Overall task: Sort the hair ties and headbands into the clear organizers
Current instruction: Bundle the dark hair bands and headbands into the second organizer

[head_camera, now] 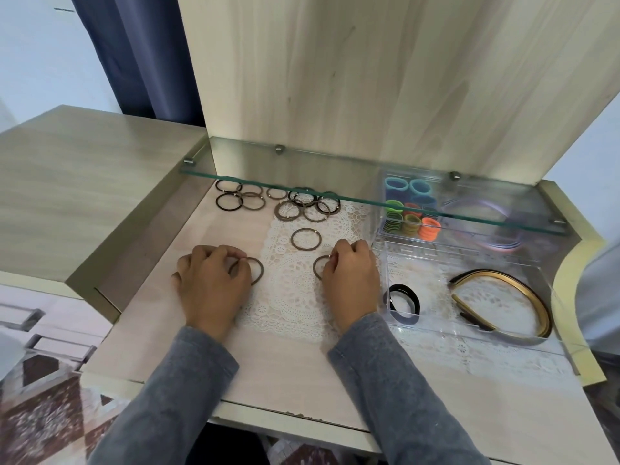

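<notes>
My left hand [211, 280] pinches a brown hair tie [258, 270] that lies flat on the table. My right hand [350, 273] pinches another brown hair tie [317, 266] on the lace mat. A third brown tie [306, 238] lies loose between them, farther back. Several brown and black ties [285, 201] are scattered under the glass shelf. At the right a clear organizer [469, 327] holds a gold-and-black headband [523, 290] and a black tie [402, 302]. Behind it a second clear organizer [379, 209] holds colourful ties [411, 216] and pale headbands [503, 245].
A glass shelf [352, 196] juts out over the back of the table at low height. A white lace mat [295, 297] covers the middle. A wooden panel [369, 78] rises behind. A raised wooden cabinet top [77, 182] borders the left side.
</notes>
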